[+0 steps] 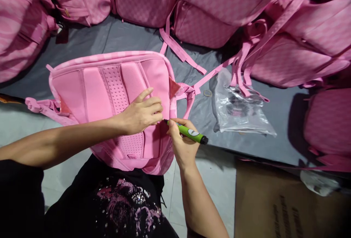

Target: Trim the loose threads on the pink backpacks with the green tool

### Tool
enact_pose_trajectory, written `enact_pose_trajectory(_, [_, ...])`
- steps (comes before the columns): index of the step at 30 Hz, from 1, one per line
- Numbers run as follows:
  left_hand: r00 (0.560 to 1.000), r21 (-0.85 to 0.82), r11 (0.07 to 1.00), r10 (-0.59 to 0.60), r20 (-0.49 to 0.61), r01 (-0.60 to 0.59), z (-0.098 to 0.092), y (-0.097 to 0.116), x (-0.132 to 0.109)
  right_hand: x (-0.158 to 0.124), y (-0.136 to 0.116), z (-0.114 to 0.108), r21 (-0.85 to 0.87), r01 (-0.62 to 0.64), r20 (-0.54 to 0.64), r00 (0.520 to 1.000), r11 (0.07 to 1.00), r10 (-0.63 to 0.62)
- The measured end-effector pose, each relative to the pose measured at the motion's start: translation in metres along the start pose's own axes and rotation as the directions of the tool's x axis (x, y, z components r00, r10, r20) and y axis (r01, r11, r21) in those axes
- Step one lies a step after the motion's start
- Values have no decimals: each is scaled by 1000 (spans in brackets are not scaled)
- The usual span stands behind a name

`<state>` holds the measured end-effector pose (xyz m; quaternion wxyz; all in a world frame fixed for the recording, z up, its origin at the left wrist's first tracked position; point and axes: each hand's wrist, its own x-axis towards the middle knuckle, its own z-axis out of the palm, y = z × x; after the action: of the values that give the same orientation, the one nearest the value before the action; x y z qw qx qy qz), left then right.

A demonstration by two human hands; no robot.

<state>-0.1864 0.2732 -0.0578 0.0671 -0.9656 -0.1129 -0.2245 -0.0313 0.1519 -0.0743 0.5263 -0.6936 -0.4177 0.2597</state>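
A pink backpack [93,95] lies with its padded back panel up, partly over the table's near edge and above my lap. My left hand [144,113] rests on the panel's right part, fingers bent and pressed on the fabric; what they pinch, if anything, is hidden. Just right of it, my right hand [182,139] grips a green marker [189,132]. The marker's black end points right, and its other end is at the fabric beside my left fingertips. Knotted pink straps [189,91] hang off the bag's right side.
Several pink backpacks [145,0] line the far side of the grey-covered table [109,35]. A clear plastic bag [241,113] lies to the right, near a rubber band [207,93] and loose straps [181,49]. A cardboard box [260,197] stands below at the lower right.
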Motion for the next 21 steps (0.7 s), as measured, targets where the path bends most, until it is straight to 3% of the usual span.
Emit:
enact_pose_trajectory(3, [998, 16, 1000, 12, -59, -11, -1, 0, 0, 0, -1, 0, 16, -6, 1, 1000, 1000, 5])
enact_pose_trajectory(21, [999, 33, 999, 5, -49, -3, 3, 3, -3, 4, -5, -3, 18, -4, 42, 999, 1000, 4])
